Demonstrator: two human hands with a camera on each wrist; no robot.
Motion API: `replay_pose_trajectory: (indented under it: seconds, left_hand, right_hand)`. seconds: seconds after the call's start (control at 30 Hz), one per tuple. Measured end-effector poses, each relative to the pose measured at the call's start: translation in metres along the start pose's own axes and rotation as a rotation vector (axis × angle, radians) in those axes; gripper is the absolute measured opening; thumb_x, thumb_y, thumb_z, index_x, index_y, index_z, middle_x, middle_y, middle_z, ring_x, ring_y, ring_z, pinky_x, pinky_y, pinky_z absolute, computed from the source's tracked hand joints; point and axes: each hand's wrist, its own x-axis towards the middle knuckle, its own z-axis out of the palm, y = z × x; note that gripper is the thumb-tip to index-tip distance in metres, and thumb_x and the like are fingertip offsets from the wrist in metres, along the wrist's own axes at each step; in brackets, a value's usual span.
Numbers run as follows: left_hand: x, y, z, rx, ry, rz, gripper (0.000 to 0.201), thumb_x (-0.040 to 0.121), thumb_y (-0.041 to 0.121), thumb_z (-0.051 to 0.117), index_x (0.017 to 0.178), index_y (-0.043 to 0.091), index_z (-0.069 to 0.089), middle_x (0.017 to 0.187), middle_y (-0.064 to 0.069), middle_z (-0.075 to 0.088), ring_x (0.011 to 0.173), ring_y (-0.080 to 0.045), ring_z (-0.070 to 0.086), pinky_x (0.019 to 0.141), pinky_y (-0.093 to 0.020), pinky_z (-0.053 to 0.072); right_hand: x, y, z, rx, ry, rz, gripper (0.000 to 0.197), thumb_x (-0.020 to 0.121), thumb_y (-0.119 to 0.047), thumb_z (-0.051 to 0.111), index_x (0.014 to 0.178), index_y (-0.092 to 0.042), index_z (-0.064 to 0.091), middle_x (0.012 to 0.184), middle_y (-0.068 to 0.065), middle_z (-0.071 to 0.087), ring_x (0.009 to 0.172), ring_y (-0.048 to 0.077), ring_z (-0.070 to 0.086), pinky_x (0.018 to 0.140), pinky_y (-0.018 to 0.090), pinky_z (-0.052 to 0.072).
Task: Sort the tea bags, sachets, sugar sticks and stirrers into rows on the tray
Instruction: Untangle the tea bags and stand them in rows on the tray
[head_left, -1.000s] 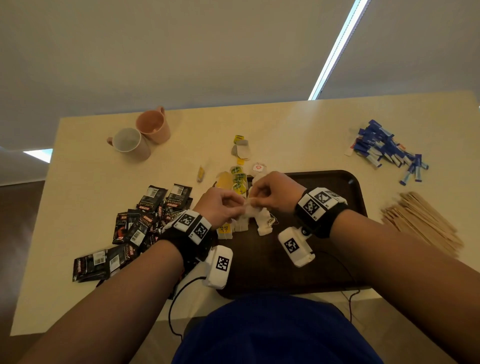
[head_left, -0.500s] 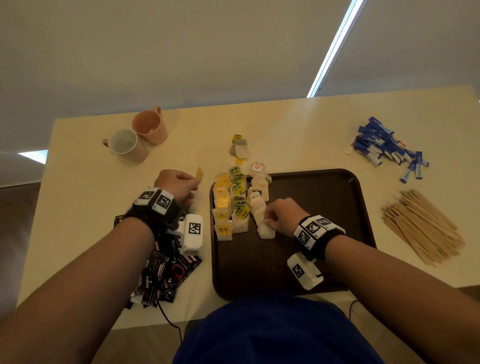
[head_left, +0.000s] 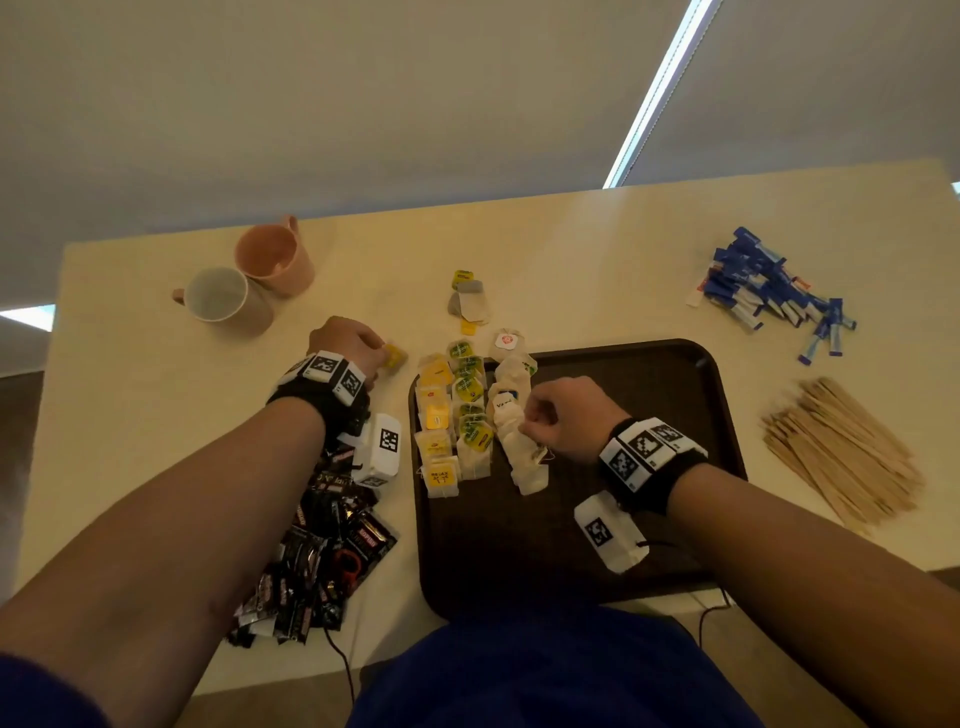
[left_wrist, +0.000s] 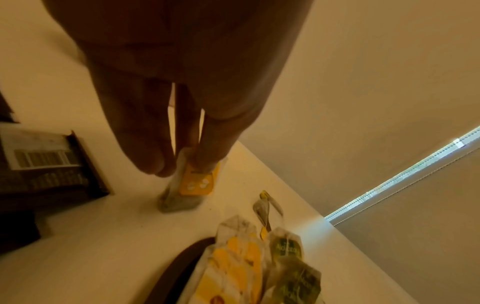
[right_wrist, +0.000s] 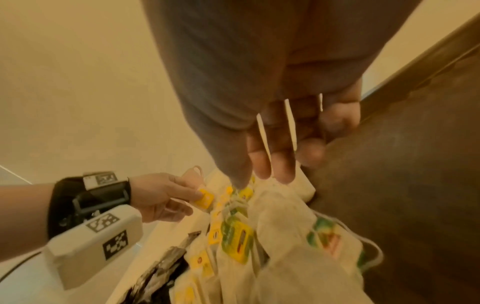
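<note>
Head view: the left hand (head_left: 347, 344) pinched a yellow tea bag (head_left: 393, 357) on the bench (head_left: 130, 415), just left of the tray (head_left: 675, 364). The tray's three tea-bag rows (head_left: 470, 415) ran away from the person. The right hand (head_left: 563, 418), curled, touched the rightmost row.

Left wrist: fingers (left_wrist: 207, 144) pinched the bag's top; it hung upright, its foot on the bench.

Right wrist: fingertips (right_wrist: 283, 168) pressed the white bags (right_wrist: 285, 226); I judged nothing pinched.

Glossy foil sachets (head_left: 332, 551), wooden stirrers (head_left: 841, 457), paper tea bags (head_left: 519, 452)
</note>
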Motion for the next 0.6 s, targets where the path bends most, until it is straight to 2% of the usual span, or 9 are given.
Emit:
replay_pose_trajectory:
  seconds: [0.1, 0.17, 0.27, 0.33, 0.4, 0.47, 0.53, 0.6]
  left_hand:
    - [0.000, 0.000, -0.013, 0.059, -0.033, 0.130, 0.016, 0.085, 0.020, 0.079, 0.074, 0.020, 0.067, 0.076, -0.006, 0.073, 0.068, -0.022, 0.073, 0.069, -0.038, 0.063]
    - [-0.009, 0.004, -0.024, 0.121, -0.111, 0.243, 0.012, 0.084, 0.022, 0.080, 0.081, 0.019, 0.069, 0.076, -0.001, 0.071, 0.067, -0.016, 0.068, 0.067, -0.030, 0.058]
    - [-0.037, 0.006, -0.029, 0.197, -0.360, 0.330, 0.010, 0.082, 0.024, 0.081, 0.083, 0.024, 0.071, 0.075, 0.005, 0.070, 0.066, -0.012, 0.064, 0.058, -0.019, 0.047]
    - [-0.055, -0.001, -0.018, 0.238, -0.561, 0.311, 0.008, 0.083, 0.026, 0.080, 0.085, 0.026, 0.072, 0.075, 0.007, 0.070, 0.067, -0.011, 0.063, 0.062, -0.022, 0.048]
    - [-0.069, -0.010, -0.002, 0.256, -0.693, 0.277, 0.006, 0.085, 0.027, 0.078, 0.087, 0.028, 0.073, 0.075, 0.009, 0.070, 0.067, -0.008, 0.061, 0.065, -0.026, 0.051]
    - [-0.076, -0.019, 0.015, 0.272, -0.752, 0.273, 0.005, 0.087, 0.025, 0.076, 0.090, 0.026, 0.073, 0.076, 0.011, 0.068, 0.068, -0.006, 0.060, 0.065, -0.023, 0.050]
    - [-0.079, -0.027, 0.030, 0.332, -0.739, 0.330, 0.008, 0.086, 0.024, 0.077, 0.093, 0.021, 0.077, 0.077, 0.015, 0.065, 0.071, -0.001, 0.059, 0.064, -0.016, 0.044]
    - [-0.080, -0.032, 0.039, 0.365, -0.705, 0.384, 0.011, 0.084, 0.022, 0.079, 0.094, 0.019, 0.079, 0.074, 0.017, 0.064, 0.071, 0.000, 0.060, 0.063, -0.014, 0.041]
  right_hand:
    - [0.021, -0.004, -0.013, 0.018, 0.093, -0.008, 0.013, 0.091, -0.029, 0.066, 0.092, -0.017, 0.069, 0.087, -0.004, 0.066, 0.083, 0.013, 0.062, 0.070, 0.022, 0.048]
    - [0.035, -0.008, -0.020, 0.029, 0.140, -0.005, 0.012, 0.091, -0.029, 0.065, 0.086, -0.018, 0.067, 0.085, -0.003, 0.065, 0.082, 0.015, 0.061, 0.065, 0.019, 0.042]
    - [0.051, -0.016, -0.024, 0.002, 0.190, -0.025, 0.017, 0.091, -0.029, 0.065, 0.090, -0.013, 0.072, 0.090, 0.002, 0.067, 0.082, 0.017, 0.060, 0.068, 0.024, 0.044]
    - [0.058, -0.020, -0.024, -0.019, 0.199, -0.044, 0.019, 0.091, -0.029, 0.065, 0.091, -0.011, 0.073, 0.091, 0.004, 0.069, 0.083, 0.018, 0.060, 0.070, 0.026, 0.043]
    - [0.062, -0.021, -0.023, -0.019, 0.178, -0.055, 0.019, 0.091, -0.029, 0.064, 0.090, -0.012, 0.072, 0.090, 0.004, 0.070, 0.085, 0.020, 0.062, 0.073, 0.030, 0.048]
    - [0.063, -0.021, -0.022, -0.019, 0.163, -0.060, 0.020, 0.091, -0.028, 0.064, 0.088, -0.010, 0.073, 0.089, 0.005, 0.071, 0.085, 0.021, 0.063, 0.078, 0.033, 0.052]
    - [0.062, -0.018, -0.021, -0.020, 0.162, -0.060, 0.021, 0.091, -0.028, 0.064, 0.088, -0.009, 0.073, 0.087, 0.006, 0.071, 0.084, 0.022, 0.063, 0.078, 0.035, 0.053]
    - [0.061, -0.016, -0.020, -0.019, 0.156, -0.053, 0.022, 0.091, -0.028, 0.063, 0.087, -0.009, 0.073, 0.086, 0.006, 0.070, 0.083, 0.021, 0.063, 0.076, 0.035, 0.053]
